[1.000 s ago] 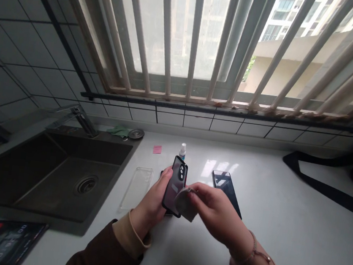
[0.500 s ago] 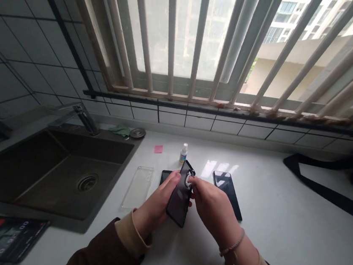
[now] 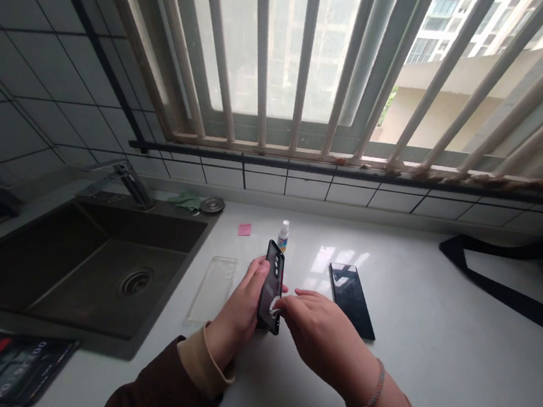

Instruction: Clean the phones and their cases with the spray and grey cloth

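Observation:
My left hand (image 3: 242, 298) is wrapped round a phone in a black-edged case (image 3: 269, 285), which is held up and tilted with its camera side showing. Fingers of my right hand (image 3: 310, 319) pinch a small white cloth (image 3: 274, 307) against the lower part of the phone's back. Behind the phone stands a small white spray bottle (image 3: 284, 233). A clear phone case (image 3: 213, 288) lies on the counter to the left. On the right lies a dark phone (image 3: 351, 301), screen up.
A sink (image 3: 137, 266) with a faucet (image 3: 131, 182) is at the left. Near it are a green cloth (image 3: 185, 200), a drain cover (image 3: 212, 205), a pink note (image 3: 244, 229) and a black packet (image 3: 8, 366). A black strap (image 3: 506, 292) lies right.
The white cloth has moved from beside the camera area down to the phone's lower back. My left hand has shifted the held phone slightly left and turned it, uncovering the lenses.

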`<state>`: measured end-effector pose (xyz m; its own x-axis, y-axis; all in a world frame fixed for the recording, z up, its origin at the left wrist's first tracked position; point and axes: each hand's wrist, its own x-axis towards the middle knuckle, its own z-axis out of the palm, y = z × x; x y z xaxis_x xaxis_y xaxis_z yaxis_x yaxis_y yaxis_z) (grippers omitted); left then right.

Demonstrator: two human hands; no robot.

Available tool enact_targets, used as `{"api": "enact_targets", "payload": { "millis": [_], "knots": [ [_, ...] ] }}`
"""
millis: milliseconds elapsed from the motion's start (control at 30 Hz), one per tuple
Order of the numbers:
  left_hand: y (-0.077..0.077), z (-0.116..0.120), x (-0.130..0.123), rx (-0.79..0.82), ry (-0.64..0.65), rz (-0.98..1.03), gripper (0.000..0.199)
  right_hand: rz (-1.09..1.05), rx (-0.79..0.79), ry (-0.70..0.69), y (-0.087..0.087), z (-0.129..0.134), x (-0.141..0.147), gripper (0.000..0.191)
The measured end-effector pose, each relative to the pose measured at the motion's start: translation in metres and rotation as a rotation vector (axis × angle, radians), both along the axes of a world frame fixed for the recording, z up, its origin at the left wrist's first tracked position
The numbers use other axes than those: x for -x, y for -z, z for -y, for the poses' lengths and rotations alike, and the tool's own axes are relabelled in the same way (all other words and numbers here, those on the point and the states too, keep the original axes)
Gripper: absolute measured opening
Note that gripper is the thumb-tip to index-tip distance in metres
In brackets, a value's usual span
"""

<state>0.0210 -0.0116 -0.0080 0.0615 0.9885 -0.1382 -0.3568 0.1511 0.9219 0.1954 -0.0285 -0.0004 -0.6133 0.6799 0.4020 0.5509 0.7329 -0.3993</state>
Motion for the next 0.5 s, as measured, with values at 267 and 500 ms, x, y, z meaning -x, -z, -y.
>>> {"api": "enact_targets", "payload": {
  "millis": [267,500],
  "knots": [
    [0.002,-0.001,0.003,0.008,-0.053,0.026,0.053,-0.125,0.232,-0.013,-0.011,0.004,0.002,0.014],
    [0.003,-0.002,0.0,0.093,-0.073,0.126,0.055,-0.401,0.466,-0.033,-0.017,0.009,0.003,0.015]
  ]
}}
